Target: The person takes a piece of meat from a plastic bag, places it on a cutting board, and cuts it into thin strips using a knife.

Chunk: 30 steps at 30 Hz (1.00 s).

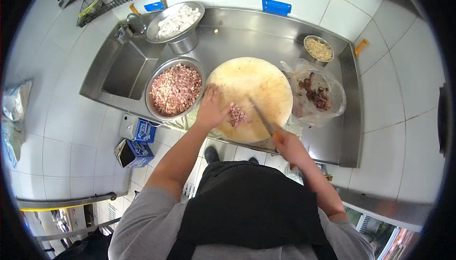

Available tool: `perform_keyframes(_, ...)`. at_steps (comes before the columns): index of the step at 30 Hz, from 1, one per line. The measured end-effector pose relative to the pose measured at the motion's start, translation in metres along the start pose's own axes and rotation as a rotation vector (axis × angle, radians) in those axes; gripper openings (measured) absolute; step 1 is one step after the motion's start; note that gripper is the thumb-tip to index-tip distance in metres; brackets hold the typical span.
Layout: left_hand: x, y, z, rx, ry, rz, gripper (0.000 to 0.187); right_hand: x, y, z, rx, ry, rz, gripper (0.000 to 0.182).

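Note:
A round pale cutting board (247, 72) lies in front of me on the steel counter. On it sits a small pile of diced pinkish meat (237, 116). My right hand (289, 147) is closed around the orange handle of a knife (262, 116), whose blade points up and left across the board, right of the pile. My left hand (212, 109) rests at the board's left edge with its fingers stretched out and its thumb beside the meat. Left of that hand stands a steel bowl (148, 99) full of diced pinkish meat.
Behind the bowl, a wide bowl of white pieces (178, 22) sits on a steel pot (184, 44) near the sink (124, 77). On the right are a clear bag (337, 89) with dark meat and a small container of beige crumbs (318, 48). Blue tins (137, 153) stand on the floor.

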<state>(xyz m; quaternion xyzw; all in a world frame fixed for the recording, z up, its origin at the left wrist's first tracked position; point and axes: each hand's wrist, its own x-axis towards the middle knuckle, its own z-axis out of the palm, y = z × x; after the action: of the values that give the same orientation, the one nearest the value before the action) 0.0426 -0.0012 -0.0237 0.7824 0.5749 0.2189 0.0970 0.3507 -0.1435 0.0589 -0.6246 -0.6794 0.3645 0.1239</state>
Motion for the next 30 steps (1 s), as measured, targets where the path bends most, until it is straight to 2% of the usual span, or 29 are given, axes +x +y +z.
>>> perform_keyframes(1,-0.002,0.008,-0.004,0.005,0.004,-0.010,0.083,-0.004,0.006,-0.008,0.269,-0.024,0.158,0.055)
perform_keyframes(2,-0.004,0.018,-0.006,-0.049,-0.100,0.021,0.086,-0.008,0.017,-0.009,0.522,0.038,0.196,0.059)
perform_keyframes(3,-0.006,0.028,-0.010,-0.104,-0.205,0.053,0.089,-0.012,0.030,-0.010,0.521,0.032,0.193,0.059)
perform_keyframes(4,-0.012,0.036,-0.015,-0.103,-0.206,0.048,0.089,-0.015,0.042,-0.012,0.605,0.037,0.237,0.059)
perform_keyframes(6,-0.024,0.046,-0.021,-0.168,-0.396,0.166,0.098,-0.022,0.053,-0.012,0.723,0.005,0.273,0.058)
perform_keyframes(10,-0.020,0.044,-0.023,-0.068,-0.434,0.218,0.105,-0.015,0.050,0.011,0.770,-0.052,0.289,0.058)
perform_keyframes(12,-0.017,0.046,-0.019,-0.014,-0.229,0.108,0.102,-0.008,0.029,0.023,0.758,-0.048,0.262,0.058)
perform_keyframes(16,-0.022,0.070,-0.001,-0.050,-0.204,-0.017,0.094,0.011,0.009,0.053,0.687,-0.027,0.266,0.060)
perform_keyframes(18,-0.029,0.085,0.011,-0.136,-0.080,-0.011,0.079,0.016,-0.005,0.068,0.681,-0.059,0.235,0.061)
perform_keyframes(21,-0.030,0.098,0.027,-0.176,-0.012,-0.103,0.071,0.024,-0.038,0.085,0.694,-0.134,0.238,0.064)
perform_keyframes(22,-0.029,0.101,0.029,-0.250,0.032,-0.153,0.056,0.028,-0.044,0.091,0.746,-0.109,0.237,0.063)
perform_keyframes(24,-0.028,0.095,0.031,-0.329,0.059,-0.190,0.049,0.035,-0.043,0.106,0.795,-0.098,0.236,0.063)
perform_keyframes(26,-0.024,0.087,0.031,-0.407,0.096,-0.217,0.044,0.049,-0.030,0.133,0.800,-0.032,0.039,0.061)
perform_keyframes(30,-0.019,0.075,0.024,-0.570,0.305,-0.291,0.038,0.050,-0.066,0.100,0.847,-0.165,0.134,0.065)
